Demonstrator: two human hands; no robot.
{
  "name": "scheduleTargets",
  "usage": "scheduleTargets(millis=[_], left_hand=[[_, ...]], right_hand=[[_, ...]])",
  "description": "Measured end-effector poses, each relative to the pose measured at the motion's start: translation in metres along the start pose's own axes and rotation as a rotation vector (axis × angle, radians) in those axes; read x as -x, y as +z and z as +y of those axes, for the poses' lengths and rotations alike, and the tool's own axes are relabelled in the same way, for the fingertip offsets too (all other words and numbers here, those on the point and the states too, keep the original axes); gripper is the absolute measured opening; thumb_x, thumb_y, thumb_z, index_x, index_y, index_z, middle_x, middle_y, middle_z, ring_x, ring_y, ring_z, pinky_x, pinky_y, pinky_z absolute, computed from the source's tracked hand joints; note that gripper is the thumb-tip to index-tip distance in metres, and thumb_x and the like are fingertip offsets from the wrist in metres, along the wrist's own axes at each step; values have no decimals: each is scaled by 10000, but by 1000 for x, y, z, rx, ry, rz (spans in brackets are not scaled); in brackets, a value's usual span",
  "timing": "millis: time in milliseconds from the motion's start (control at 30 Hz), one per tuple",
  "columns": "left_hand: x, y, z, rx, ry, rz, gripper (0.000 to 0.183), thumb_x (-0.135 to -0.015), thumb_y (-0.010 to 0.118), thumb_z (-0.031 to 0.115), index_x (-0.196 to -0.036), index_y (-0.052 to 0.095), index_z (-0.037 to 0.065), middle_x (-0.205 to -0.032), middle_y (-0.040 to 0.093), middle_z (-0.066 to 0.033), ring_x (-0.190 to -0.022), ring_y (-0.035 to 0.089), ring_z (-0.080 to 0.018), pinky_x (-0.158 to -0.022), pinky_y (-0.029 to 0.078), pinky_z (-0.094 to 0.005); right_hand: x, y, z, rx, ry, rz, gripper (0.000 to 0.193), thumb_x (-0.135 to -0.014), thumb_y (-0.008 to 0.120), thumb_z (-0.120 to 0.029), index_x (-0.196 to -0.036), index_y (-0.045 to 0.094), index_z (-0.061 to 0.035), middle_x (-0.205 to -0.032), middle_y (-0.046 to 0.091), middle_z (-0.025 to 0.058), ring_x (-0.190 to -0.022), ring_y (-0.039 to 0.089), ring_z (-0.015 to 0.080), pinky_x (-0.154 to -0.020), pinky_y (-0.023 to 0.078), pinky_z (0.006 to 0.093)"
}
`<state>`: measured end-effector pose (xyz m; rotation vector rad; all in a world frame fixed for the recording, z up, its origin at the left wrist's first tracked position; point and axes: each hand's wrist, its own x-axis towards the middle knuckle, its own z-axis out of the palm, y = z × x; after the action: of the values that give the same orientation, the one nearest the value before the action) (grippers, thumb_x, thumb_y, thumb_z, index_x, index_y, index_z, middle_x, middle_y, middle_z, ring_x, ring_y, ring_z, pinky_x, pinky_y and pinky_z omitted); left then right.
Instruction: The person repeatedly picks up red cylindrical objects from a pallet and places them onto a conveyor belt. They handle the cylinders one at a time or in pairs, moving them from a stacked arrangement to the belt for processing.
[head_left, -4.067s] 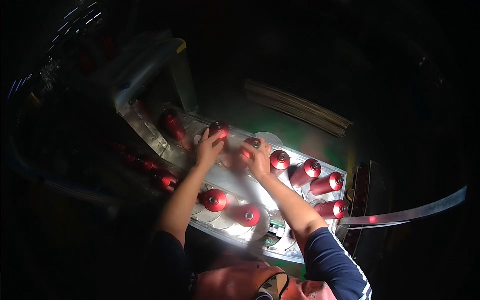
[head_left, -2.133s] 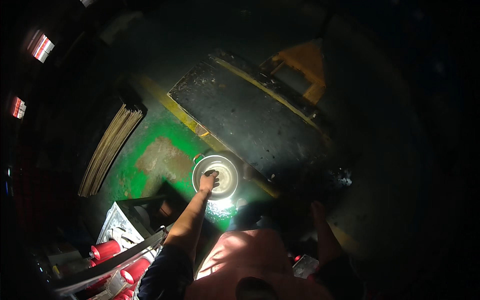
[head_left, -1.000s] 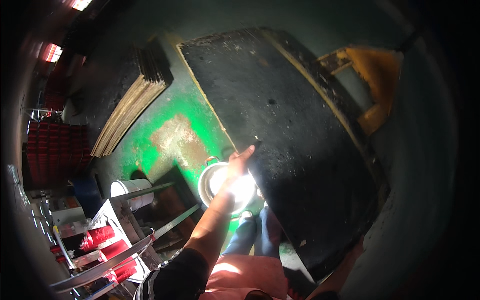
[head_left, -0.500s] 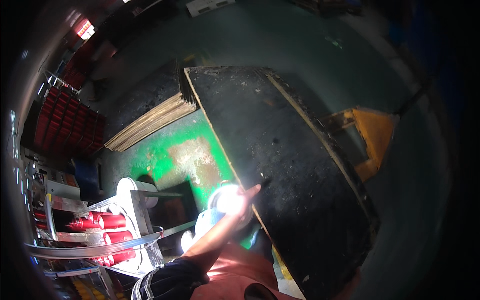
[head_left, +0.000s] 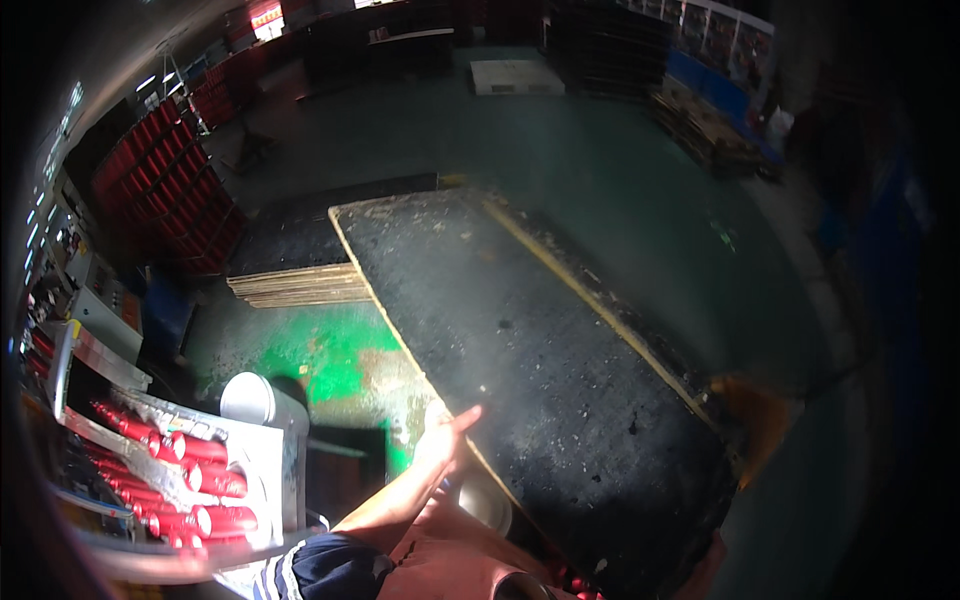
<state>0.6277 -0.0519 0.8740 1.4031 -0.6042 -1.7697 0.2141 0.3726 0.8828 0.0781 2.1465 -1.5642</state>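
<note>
Head view: black board (head_left: 540, 370) slanting across the middle, gripped at the left edge by the left hand (head_left: 447, 440), thumb on top; right hand (head_left: 712, 558) dim at the lower right edge, closure impossible to tell. Leftward, red canisters (head_left: 222, 484) on a pale counter (head_left: 270, 450); beyond, stacked boards (head_left: 300, 285).

Left head-worn fisheye: faces down and forward, black board (head_left: 530, 370) close.

A bright green patch (head_left: 335, 375) marks the dim grey-green floor (head_left: 570, 150).
</note>
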Motion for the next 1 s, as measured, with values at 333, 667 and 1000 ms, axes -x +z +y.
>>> scheduleTargets(millis=[333, 667, 1000], left_hand=[[-189, -115, 176, 544, -25, 138, 228, -904, 704, 132, -1043, 638, -36, -1025, 682, -180, -830, 663, -266, -770, 548, -390], [-333, -244, 268, 712, 103, 494, 245, -930, 653, 92, -1138, 645, -36, -1135, 666, -112, -1026, 627, -228, -949, 475, -309], [-514, -325, 339, 718, 94, 772, 331, -881, 713, 89, -1160, 603, -51, -1047, 657, -137, -898, 656, -295, -772, 556, -442]], right_hand=[[-138, 389, -187, 674, -3, -37, 441, -898, 652, -271, -1158, 639, 85, -1081, 680, 153, -965, 631, 247, -872, 484, 383], [-132, 734, -242, 270, -138, -395, 332, -881, 677, -228, -1071, 662, 44, -1006, 670, 119, -902, 613, 236, -853, 482, 393], [-152, 1030, -259, 190, -372, -501, 375, -892, 680, -210, -1137, 631, 70, -1093, 656, 135, -973, 592, 249, -917, 460, 407]])
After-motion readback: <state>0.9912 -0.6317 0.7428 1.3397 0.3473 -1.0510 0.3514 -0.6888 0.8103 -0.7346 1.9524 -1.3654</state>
